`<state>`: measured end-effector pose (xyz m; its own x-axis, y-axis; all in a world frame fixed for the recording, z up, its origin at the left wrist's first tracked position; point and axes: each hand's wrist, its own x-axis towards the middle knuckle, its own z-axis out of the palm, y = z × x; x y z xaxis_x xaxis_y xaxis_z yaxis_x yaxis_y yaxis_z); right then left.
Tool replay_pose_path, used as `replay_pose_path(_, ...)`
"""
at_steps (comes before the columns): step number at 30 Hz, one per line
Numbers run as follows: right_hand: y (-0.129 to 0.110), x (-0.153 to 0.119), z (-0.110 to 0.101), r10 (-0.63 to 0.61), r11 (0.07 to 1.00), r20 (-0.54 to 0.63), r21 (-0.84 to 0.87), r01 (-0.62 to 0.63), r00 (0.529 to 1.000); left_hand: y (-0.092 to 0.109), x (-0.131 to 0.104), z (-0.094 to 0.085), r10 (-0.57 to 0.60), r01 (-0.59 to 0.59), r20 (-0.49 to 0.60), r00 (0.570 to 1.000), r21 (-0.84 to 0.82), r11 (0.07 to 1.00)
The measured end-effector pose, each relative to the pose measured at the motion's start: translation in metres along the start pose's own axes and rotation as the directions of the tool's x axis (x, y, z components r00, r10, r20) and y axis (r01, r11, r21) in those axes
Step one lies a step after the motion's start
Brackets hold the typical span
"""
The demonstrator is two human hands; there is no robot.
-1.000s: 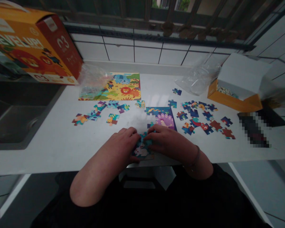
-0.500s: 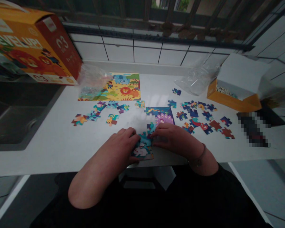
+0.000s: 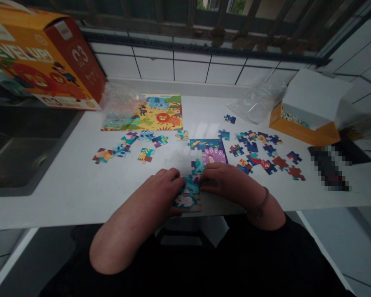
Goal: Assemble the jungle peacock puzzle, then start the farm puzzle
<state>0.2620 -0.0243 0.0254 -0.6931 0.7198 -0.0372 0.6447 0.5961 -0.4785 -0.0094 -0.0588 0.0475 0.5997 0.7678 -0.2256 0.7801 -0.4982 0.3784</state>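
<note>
Touching rabbit section (image 3: 188, 200), left hand (image 3: 166, 189) hiding its edge, loose pieces (image 3: 251, 147) beyond

Dark sink (image 3: 15, 165) at left, white wall tiles (image 3: 191, 69) below a barred window (image 3: 174, 16), pixelated object (image 3: 329, 170) at right.

The orange box (image 3: 27, 62) is showing "LEVEL UP!" in white across its front, with a "3" appearing below and another on its red side.
</note>
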Motion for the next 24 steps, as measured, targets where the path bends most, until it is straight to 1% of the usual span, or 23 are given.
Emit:
replay_pose_path(3, -0.001, -0.001, -0.002, 0.01, 1.0, 0.023, -0.008, -0.01, 1.0, 0.001, 0.001, 0.001, -0.005, 0.005, 0.006, 1.0, 0.002, 1.0)
replay_pose_path(6, 0.007, -0.01, -0.009, 0.058, 0.998, 0.022, -0.01, -0.058, 0.998, 0.005, 0.003, 0.0, -0.001, 0.0, 0.031, 1.0, 0.023, 1.0)
replay_pose_path(7, 0.012, -0.016, -0.013, 0.092, 0.996, 0.004, -0.017, -0.092, 0.996, 0.007, 0.004, 0.0, 0.004, -0.006, 0.039, 0.999, 0.029, 1.0)
replay_pose_path(9, 0.024, -0.03, -0.025, 0.18, 0.982, -0.073, -0.049, -0.183, 0.981, 0.013, 0.006, 0.001, 0.014, -0.016, 0.06, 0.998, 0.04, 0.999)
replay_pose_path(12, 0.043, -0.052, -0.041, 0.304, 0.936, -0.2, -0.117, -0.331, 0.931, 0.023, 0.011, 0.003, 0.038, -0.042, 0.083, 0.996, 0.051, 0.998)
replay_pose_path(14, 0.052, -0.061, -0.045, 0.34, 0.919, -0.225, -0.125, -0.373, 0.913, 0.03, 0.012, 0.004, 0.06, -0.065, 0.097, 0.993, 0.051, 0.997)
replay_pose_path(17, 0.058, -0.061, -0.04, 0.302, 0.938, -0.215, -0.109, -0.33, 0.929, 0.038, 0.012, 0.006, 0.078, -0.085, 0.117, 0.99, 0.054, 0.995)
replay_pose_path(19, 0.059, -0.055, -0.032, 0.281, 0.945, -0.205, -0.11, -0.308, 0.937, 0.042, 0.012, 0.008, 0.069, -0.076, 0.12, 0.99, 0.059, 0.995)
replay_pose_path(24, 0.05, -0.033, -0.019, 0.286, 0.943, -0.196, -0.117, -0.312, 0.938, 0.052, 0.017, 0.015, 0.07, -0.078, 0.105, 0.992, 0.073, 0.994)
